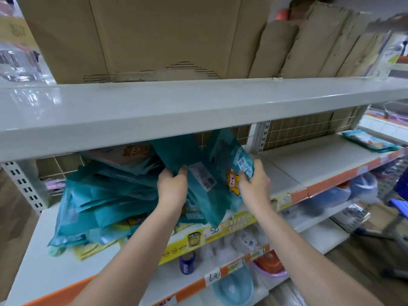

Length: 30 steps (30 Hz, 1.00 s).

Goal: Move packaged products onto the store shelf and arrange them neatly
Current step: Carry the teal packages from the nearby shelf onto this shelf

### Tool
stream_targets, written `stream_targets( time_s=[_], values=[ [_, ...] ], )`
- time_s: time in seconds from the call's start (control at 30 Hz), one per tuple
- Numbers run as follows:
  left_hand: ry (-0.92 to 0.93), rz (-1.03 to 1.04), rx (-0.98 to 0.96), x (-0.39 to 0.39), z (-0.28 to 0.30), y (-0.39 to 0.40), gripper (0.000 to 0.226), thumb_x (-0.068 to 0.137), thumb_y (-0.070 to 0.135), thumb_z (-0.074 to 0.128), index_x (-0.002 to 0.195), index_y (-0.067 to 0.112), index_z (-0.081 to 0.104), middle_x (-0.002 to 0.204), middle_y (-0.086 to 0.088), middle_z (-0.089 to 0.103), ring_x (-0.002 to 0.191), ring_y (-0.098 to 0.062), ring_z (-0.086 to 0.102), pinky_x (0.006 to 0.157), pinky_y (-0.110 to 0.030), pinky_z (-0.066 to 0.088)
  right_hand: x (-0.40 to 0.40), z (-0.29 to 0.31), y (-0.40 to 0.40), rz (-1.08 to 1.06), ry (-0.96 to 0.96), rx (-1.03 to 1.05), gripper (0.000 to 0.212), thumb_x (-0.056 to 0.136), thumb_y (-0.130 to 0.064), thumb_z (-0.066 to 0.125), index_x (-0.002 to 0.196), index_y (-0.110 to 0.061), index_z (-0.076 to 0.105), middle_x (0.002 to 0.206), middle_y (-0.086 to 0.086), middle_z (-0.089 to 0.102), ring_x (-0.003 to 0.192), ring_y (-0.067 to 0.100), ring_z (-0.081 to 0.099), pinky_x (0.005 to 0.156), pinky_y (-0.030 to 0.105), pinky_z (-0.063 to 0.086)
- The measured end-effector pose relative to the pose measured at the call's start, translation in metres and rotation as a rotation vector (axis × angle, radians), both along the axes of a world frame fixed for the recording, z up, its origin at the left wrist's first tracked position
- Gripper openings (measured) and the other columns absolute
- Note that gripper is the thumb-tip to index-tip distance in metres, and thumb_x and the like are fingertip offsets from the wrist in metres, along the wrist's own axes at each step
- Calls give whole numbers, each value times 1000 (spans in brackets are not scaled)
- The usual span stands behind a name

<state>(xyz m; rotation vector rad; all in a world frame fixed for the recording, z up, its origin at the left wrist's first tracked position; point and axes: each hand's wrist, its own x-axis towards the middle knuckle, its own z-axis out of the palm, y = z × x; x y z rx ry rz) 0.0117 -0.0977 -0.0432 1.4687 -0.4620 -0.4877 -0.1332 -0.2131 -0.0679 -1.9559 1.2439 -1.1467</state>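
Observation:
Both my hands hold a bundle of teal flat packages [198, 160] with a white label and a yellow cartoon figure, standing tilted on the white shelf [309, 164]. My left hand [173, 186] grips the bundle's left side. Around its right edge curl the fingers of my right hand [254, 184]. Just to the left, a messy pile of more teal packages [106, 199] leans and lies on the same shelf, with some yellow ones underneath.
The shelf board above [198, 111] overhangs closely and carries cardboard boxes [143, 36]. A single teal package [371, 141] lies at the far right of the shelf. Lower shelves hold basins, a blue can [187, 262] and price tags.

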Motion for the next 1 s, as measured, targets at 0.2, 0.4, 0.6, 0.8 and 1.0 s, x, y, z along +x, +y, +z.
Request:
stream_targets(
  time_s=[0.2,0.4,0.6,0.8,1.0],
  values=[
    [220,-325,-25,-27,9,-30,28,92,43,57,102,18,63,100,-6,71,90,-19,69,85,-38,57,13,2,3,56,-73,30,11,91,-15,52,98,-22,49,91,0,62,83,21,61,73,40,52],
    [-284,-592,172,-33,-13,-51,45,94,1,42,130,24,58,133,-4,58,122,-21,54,102,-26,42,10,15,-7,42,-287,152,12,89,-9,52,97,-19,51,87,-3,59,82,16,59,65,29,48],
    [-410,-376,630,-23,-34,-76,81,72,64,66,141,33,38,146,-8,37,135,-34,33,110,-38,31,-3,3,-26,59,-424,298,18,89,-8,55,95,-25,53,95,5,65,83,20,66,67,36,56],
    [-98,-220,593,-32,-36,-102,131,37,79,74,139,5,36,137,-14,49,122,-31,52,100,-39,47,-30,-5,-57,140,-544,446,16,91,-9,55,96,-24,56,100,7,67,87,23,68,71,38,56],
    [77,-60,434,-49,-38,-131,84,71,42,82,131,-2,44,122,-19,60,97,-31,64,83,-39,55,-68,-7,-108,149,-500,452,15,92,-11,56,96,-25,53,104,4,65,94,21,65,84,41,53]
  ],
)
